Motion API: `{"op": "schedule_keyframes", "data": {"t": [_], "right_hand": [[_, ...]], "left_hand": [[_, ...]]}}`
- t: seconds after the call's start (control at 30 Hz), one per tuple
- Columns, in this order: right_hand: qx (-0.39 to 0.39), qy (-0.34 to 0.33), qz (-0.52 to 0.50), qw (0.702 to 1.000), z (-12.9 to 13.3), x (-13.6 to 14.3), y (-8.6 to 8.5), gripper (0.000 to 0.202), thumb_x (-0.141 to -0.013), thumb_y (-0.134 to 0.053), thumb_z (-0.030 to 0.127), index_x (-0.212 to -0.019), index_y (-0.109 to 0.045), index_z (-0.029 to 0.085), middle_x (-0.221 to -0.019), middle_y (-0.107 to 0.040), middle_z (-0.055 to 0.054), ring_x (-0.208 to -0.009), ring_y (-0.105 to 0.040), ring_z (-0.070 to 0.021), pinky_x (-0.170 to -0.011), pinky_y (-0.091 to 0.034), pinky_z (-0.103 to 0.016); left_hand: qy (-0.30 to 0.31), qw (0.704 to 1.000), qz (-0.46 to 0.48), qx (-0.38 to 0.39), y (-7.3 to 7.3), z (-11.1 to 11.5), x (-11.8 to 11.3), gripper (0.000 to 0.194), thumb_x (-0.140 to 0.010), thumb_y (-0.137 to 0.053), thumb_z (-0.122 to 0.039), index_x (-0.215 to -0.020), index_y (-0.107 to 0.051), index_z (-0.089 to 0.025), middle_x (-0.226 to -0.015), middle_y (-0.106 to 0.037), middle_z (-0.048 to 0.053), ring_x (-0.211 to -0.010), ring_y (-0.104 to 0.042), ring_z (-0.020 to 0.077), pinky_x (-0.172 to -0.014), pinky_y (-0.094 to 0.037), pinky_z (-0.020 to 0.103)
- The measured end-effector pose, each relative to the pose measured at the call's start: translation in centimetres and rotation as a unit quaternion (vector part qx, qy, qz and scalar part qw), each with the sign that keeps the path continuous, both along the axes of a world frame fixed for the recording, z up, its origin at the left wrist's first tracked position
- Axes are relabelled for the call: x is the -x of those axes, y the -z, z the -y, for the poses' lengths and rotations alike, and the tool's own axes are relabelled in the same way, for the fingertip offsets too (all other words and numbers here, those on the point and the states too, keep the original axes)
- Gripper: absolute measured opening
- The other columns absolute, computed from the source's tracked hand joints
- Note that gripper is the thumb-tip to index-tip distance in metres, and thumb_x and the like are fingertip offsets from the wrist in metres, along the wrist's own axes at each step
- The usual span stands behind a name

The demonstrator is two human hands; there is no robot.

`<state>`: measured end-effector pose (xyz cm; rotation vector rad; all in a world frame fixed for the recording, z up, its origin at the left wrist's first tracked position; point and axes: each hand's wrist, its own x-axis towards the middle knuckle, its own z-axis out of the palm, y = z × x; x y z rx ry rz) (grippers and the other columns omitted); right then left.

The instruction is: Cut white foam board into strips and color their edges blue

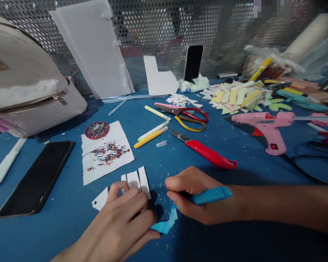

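Observation:
My right hand [196,200] is closed around a blue marker [213,195], with its tip down at a small paper piece [168,222] coloured partly blue. That piece is pinched near the thumb and forefinger of my left hand [125,214], which rests low on the table. White paper strips [143,182] lie side by side beyond my left fingers, partly covered by them. A white tag with a hole [100,199] shows left of that hand. The marker's tip is mostly hidden by my right fingers.
A red utility knife [211,154] lies with its blade out beyond my right hand. Past it are scissors [194,115], several markers [151,137] and a pink glue gun [273,131]. A phone [35,180] and beads on paper [108,153] lie left. A backpack [30,83] stands behind.

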<state>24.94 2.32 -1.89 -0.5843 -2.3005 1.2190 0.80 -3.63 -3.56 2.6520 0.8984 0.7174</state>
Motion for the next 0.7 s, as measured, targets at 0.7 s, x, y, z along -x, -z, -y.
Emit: {"op": "schedule_keyframes", "data": {"t": [0.7], "right_hand": [[0.001,-0.046,0.014,0.999,-0.08,-0.16,0.05,0.028,-0.088,-0.051,0.019,-0.072,-0.028,0.023,-0.056,-0.032,0.008,-0.047,-0.036,-0.0094,-0.049,-0.022,-0.026]], "left_hand": [[-0.005,1.000,-0.001,-0.011,-0.07,0.13,-0.07,0.034,-0.108,-0.042,-0.039,-0.088,-0.063,-0.021,-0.078,-0.057,0.001,-0.077,-0.050,0.0190,-0.090,-0.031,0.038]]}}
